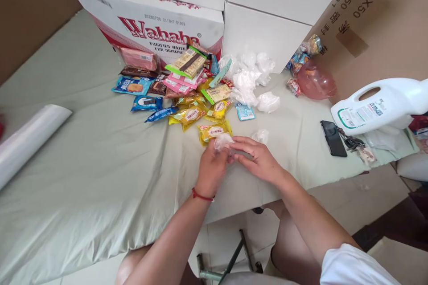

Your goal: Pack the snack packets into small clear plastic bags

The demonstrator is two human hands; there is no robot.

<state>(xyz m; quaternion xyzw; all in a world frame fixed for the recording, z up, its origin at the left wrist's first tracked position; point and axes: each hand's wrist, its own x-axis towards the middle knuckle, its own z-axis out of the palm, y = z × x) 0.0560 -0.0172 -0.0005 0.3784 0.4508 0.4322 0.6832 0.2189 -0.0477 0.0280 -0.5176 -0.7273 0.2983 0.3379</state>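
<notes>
A crumpled clear plastic bag [223, 141] is pinched in my left hand [214, 164], just in front of a yellow snack packet [214, 132]. My right hand [257, 158] has its fingertips on the bag's right side, fingers bent toward the left thumb. Beyond my hands lies a heap of wrapped snacks: yellow packets [190, 115], blue packets [133, 84] and a green-edged wafer packet [187, 62]. Right of the heap are several balled-up clear bags [245, 81]. Another crumpled bag [261, 136] rests beside my right hand, and a small light-blue packet [245, 111] lies beyond it.
A Wahaha water carton [157, 26] and white boxes [267, 31] stand behind the heap. On the right are a pink bowl [316, 81], a white detergent bottle [377, 102], a black phone [333, 138] and keys [351, 140]. A plastic roll [33, 140] lies left.
</notes>
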